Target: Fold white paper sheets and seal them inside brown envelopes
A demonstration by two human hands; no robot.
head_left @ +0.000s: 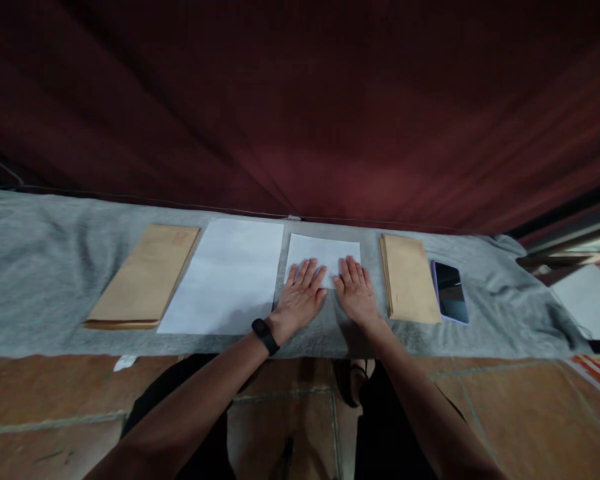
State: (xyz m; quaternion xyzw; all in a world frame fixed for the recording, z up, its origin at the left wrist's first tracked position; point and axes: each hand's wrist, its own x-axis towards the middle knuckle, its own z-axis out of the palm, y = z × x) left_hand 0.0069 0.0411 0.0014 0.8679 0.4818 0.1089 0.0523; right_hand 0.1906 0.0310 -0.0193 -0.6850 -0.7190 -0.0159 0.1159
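Observation:
My left hand (pixel 300 297) and my right hand (pixel 356 290) lie flat, fingers stretched out, side by side on the near edge of a small folded white sheet of paper (pixel 323 253). The sheet rests on a grey cloth (pixel 40 267) spread over a low surface. A black band circles my left wrist. Neither hand holds anything.
Left of the hands lies a larger white sheet stack (pixel 227 277), then a pile of brown envelopes (pixel 145 280). To the right sit another brown envelope pile (pixel 409 277) and a dark phone (pixel 450 292). A dark red curtain (pixel 300 107) hangs behind. Tiled floor (pixel 520 413) lies below.

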